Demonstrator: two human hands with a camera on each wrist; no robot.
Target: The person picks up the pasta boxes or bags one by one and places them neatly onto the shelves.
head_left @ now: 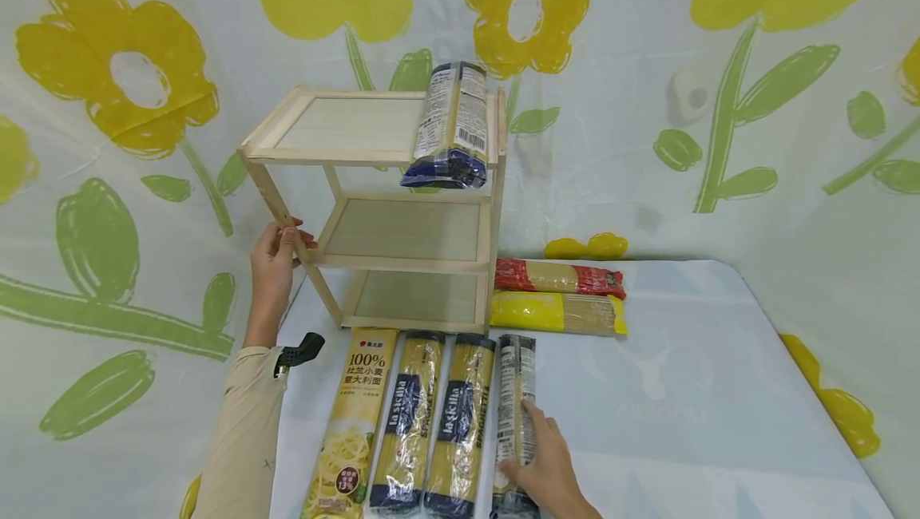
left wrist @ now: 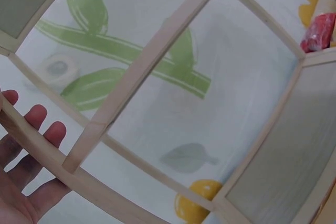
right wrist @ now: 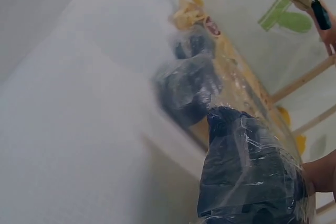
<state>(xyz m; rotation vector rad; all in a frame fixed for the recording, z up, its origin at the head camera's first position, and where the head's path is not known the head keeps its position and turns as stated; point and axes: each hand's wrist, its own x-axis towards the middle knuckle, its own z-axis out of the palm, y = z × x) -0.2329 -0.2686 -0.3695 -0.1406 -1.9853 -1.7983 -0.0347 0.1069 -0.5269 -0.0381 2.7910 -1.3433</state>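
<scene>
Pale backdrop [head_left: 618, 136] with big yellow flowers [head_left: 136, 76] (green-stemmed) around a bluish-white tabletop [head_left: 690, 375].

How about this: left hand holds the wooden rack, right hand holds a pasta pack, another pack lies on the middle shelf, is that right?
No: that other pack lies on the top shelf, as the head view shows. The left hand does hold the wooden rack, and the right hand a pasta pack.

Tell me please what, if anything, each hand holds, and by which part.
The left hand holds the wooden rack by its front left post, near the middle shelf. The right hand grips the rightmost front pasta pack by its near half.
</scene>
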